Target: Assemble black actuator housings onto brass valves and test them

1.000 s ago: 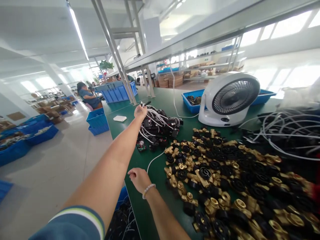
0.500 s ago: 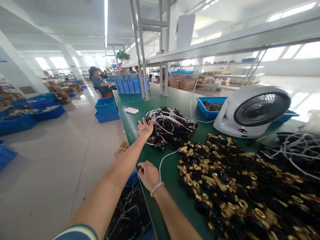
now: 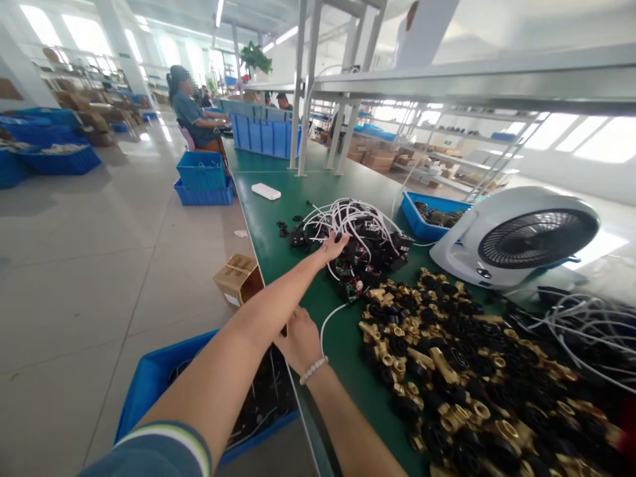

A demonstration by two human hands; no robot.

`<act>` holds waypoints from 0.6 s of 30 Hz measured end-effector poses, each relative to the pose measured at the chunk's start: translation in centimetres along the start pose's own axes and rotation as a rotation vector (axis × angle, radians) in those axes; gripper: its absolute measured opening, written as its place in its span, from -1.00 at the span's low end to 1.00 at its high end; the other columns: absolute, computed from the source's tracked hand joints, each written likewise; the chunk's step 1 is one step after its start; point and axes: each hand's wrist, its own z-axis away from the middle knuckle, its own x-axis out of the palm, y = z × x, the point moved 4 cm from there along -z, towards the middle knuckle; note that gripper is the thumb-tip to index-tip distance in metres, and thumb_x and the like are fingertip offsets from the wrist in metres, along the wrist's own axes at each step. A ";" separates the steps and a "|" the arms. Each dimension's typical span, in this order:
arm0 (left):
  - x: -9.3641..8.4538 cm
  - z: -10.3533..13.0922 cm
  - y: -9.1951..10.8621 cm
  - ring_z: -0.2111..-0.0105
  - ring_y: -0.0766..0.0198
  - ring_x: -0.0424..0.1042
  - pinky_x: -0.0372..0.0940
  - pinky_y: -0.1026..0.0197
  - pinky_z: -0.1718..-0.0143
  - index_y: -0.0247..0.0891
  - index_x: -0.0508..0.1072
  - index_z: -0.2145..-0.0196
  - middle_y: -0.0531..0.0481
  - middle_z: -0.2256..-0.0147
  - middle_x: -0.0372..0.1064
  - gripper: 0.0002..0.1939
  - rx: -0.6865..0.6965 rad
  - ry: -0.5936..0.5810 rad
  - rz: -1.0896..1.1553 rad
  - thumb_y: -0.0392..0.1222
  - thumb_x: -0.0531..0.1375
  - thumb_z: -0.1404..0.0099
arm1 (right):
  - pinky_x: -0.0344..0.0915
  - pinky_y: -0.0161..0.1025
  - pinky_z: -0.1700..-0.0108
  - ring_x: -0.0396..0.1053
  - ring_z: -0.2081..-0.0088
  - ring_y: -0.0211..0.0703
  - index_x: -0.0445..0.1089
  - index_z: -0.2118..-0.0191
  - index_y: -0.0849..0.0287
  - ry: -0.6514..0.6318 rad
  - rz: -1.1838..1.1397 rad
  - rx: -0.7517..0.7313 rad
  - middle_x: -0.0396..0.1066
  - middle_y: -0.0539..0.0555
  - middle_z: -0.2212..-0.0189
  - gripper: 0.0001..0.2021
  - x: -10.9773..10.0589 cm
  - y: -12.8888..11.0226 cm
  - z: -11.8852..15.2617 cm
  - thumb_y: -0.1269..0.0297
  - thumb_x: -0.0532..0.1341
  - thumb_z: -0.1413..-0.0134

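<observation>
My left arm stretches far out over the green table [image 3: 278, 225]. My left hand [image 3: 332, 246] is open, fingertips touching the near edge of a heap of black parts with white wires [image 3: 365, 235]. My right hand [image 3: 298, 341], with a bead bracelet at the wrist, rests flat on the table's front edge, partly hidden behind my left forearm; it holds nothing. To its right lies a wide pile of brass fittings and black caps [image 3: 447, 358]. A white cable [image 3: 328, 318] runs from the heap toward my right hand.
A white fan [image 3: 521, 235] stands behind the fittings, beside a blue tray [image 3: 422, 218]. Loose white cables [image 3: 586, 318] lie far right, a small white object [image 3: 265, 191] farther up the table. On the floor: a cardboard box [image 3: 238, 278], a blue bin [image 3: 163, 371], stacked crates [image 3: 203, 177]. A person [image 3: 191, 112] sits beyond.
My view has shifted left and down. My left hand has come off the far side of the wired heap and back to its near edge. My right hand stays on the table edge.
</observation>
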 end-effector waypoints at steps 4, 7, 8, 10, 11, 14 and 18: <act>-6.3 2.9 -3.7 -0.07 0.18 0.46 0.28 0.13 -0.17 -0.25 0.44 -0.11 -0.08 -0.04 0.51 -0.63 0.123 -0.061 -0.038 -0.06 0.17 -0.43 | 0.32 -0.10 -0.12 0.34 -0.08 0.08 0.29 -0.27 0.32 -0.023 0.073 0.067 0.40 0.32 -0.01 -0.47 0.5 -1.2 0.1 0.32 0.24 -0.19; -12.2 5.6 -9.7 0.02 0.26 0.50 0.30 0.19 -0.11 -0.28 0.37 -0.15 -0.05 0.10 0.56 -0.58 0.086 0.058 -0.125 0.00 -0.03 -0.52 | 0.28 0.01 -0.13 0.27 -0.12 0.18 0.15 -0.35 0.40 -0.037 0.104 0.116 0.31 0.42 -0.08 -0.42 1.5 -1.9 -1.0 0.47 0.11 -0.22; -14.1 6.7 -12.3 0.01 0.27 0.49 0.29 0.17 -0.12 -0.28 0.35 -0.16 -0.07 0.07 0.54 -0.55 0.044 0.113 -0.171 0.00 -0.11 -0.55 | 0.28 0.02 -0.12 0.26 -0.12 0.20 0.12 -0.36 0.41 -0.045 0.112 0.119 0.29 0.44 -0.08 -0.42 1.9 -2.1 -1.6 0.50 0.08 -0.22; -17.2 9.4 -18.3 0.00 0.23 0.47 0.31 0.08 -0.12 -0.30 0.34 -0.14 -0.13 0.03 0.49 -0.53 -0.085 0.190 -0.281 -0.01 -0.19 -0.56 | 0.31 0.02 -0.08 0.28 -0.10 0.19 0.12 -0.36 0.42 -0.045 0.180 0.091 0.29 0.44 -0.07 -0.43 2.6 -2.3 -2.9 0.53 0.04 -0.23; -18.3 10.9 -21.6 0.00 0.19 0.47 0.33 0.01 -0.10 -0.31 0.36 -0.11 -0.15 0.02 0.47 -0.57 -0.170 0.198 -0.341 -0.01 -0.11 -0.55 | 0.32 0.01 -0.06 0.29 -0.09 0.17 0.12 -0.36 0.43 -0.042 0.220 0.072 0.30 0.44 -0.06 -0.43 2.8 -2.5 -3.7 0.54 0.04 -0.23; -19.2 16.3 -31.7 0.04 0.13 0.47 0.40 -0.07 -0.01 -0.30 0.43 -0.02 -0.14 0.00 0.43 -0.66 -0.416 0.108 -0.498 -0.02 0.17 -0.42 | 0.34 0.00 -0.03 0.32 -0.08 0.16 0.12 -0.35 0.43 -0.040 0.310 0.042 0.31 0.42 -0.06 -0.42 3.3 -2.6 -5.7 0.55 0.06 -0.21; -16.2 23.5 -43.0 0.04 0.12 0.46 0.42 -0.06 0.02 -0.29 0.41 -0.05 -0.14 -0.03 0.41 -0.65 -0.626 -0.150 -0.615 -0.07 0.20 -0.40 | 0.33 0.00 0.00 0.33 -0.09 0.18 0.10 -0.36 0.40 -0.038 0.391 0.034 0.32 0.40 -0.07 -0.38 3.8 -2.8 -7.8 0.48 0.14 -0.19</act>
